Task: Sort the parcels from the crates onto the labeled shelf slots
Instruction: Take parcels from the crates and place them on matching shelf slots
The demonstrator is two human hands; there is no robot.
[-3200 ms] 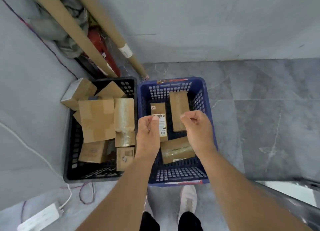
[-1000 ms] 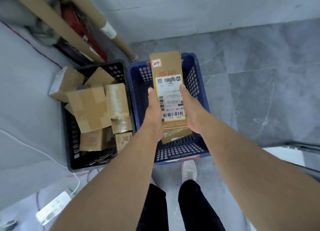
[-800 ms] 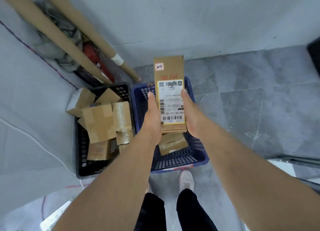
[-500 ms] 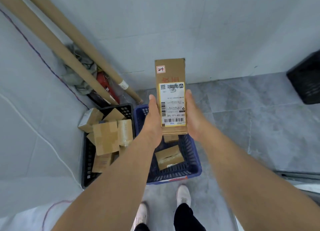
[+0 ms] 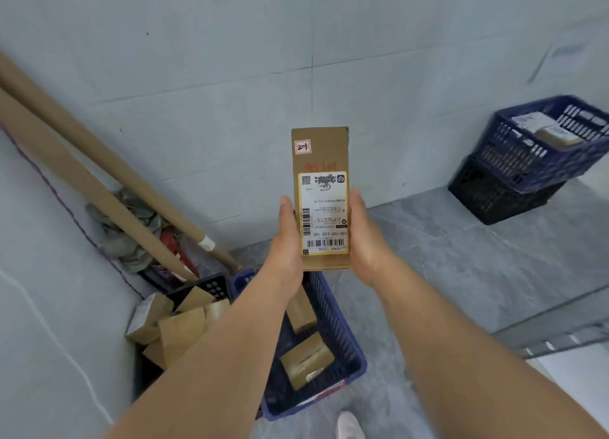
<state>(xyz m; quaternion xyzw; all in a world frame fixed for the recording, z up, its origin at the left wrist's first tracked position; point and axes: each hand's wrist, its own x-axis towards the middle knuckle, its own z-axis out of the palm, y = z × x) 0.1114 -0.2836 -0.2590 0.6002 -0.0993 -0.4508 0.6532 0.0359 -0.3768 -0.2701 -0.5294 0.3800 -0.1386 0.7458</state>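
Cardboard parcel (image 5: 320, 161) held upright between both hands: left hand (image 5: 286, 240) and right hand (image 5: 365, 237) clamp its long sides, shipping label facing the camera. Blue crate (image 5: 339, 346) with two parcels lies below the hands.

the person is holding a tall cardboard parcel (image 5: 321, 156) upright, the left hand (image 5: 286, 240) and right hand (image 5: 366, 240) gripping its lower edges. a shipping label (image 5: 324, 212) is sitting between the fingertips (image 5: 286, 204), and a small sticker (image 5: 302, 147) reading 21 is showing above them. below the fingers a blue crate (image 5: 344, 349) is holding two boxes, with a black crate (image 5: 214, 286) of boxes touching it on the left. far right of the fingers, another blue crate (image 5: 534, 156) is sitting on a black one (image 5: 494, 196).
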